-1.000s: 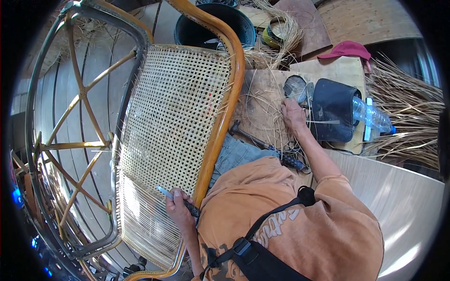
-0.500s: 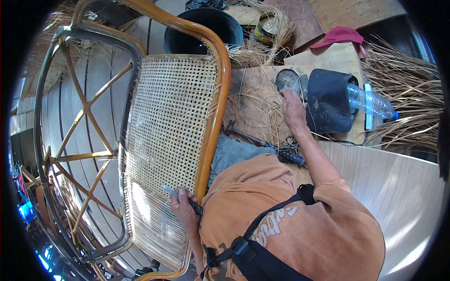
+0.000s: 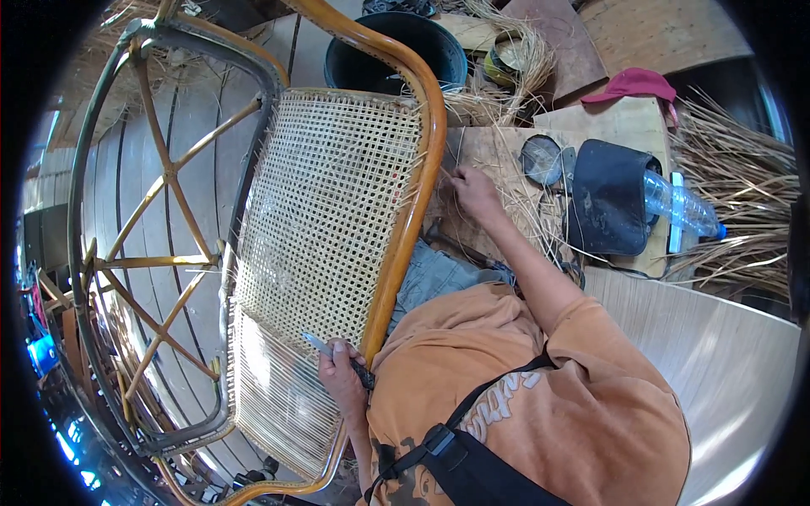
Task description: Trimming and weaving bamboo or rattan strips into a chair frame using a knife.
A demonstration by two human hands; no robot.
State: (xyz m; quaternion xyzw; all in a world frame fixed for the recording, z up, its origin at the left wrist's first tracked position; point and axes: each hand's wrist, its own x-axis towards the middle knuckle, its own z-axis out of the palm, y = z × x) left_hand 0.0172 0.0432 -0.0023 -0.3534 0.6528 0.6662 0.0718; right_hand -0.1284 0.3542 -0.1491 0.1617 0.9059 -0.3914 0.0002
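A chair frame [image 3: 391, 291] of glossy brown bent rattan stands before me, with a woven cane panel [image 3: 325, 194] laced into it. Below the open mesh, the panel has only close parallel strands [image 3: 283, 405]. My left hand [image 3: 340, 379] is closed around the dark handle of a knife [image 3: 317, 342], its blade pointing up-left over the panel. My right hand [image 3: 478, 196] is pinched beside the frame's right rail, above a wooden board [image 3: 506, 152]. Something thin shows at its fingertips, too small to name. Loose cane strands [image 3: 527, 211] lie on the board nearby.
Right of the board are a round dark dish [image 3: 541, 160], a black pouch [image 3: 609, 198], a plastic bottle [image 3: 683, 205] and a red cap [image 3: 630, 85]. A hammer [image 3: 460, 243] lies near my lap. Behind stands a dark bucket [image 3: 395, 51]; cane bundles [image 3: 734, 185] lie far right.
My right hand has moved left from the round dish to beside the chair's rail. My left hand still holds the knife. The whole view has shifted slightly.
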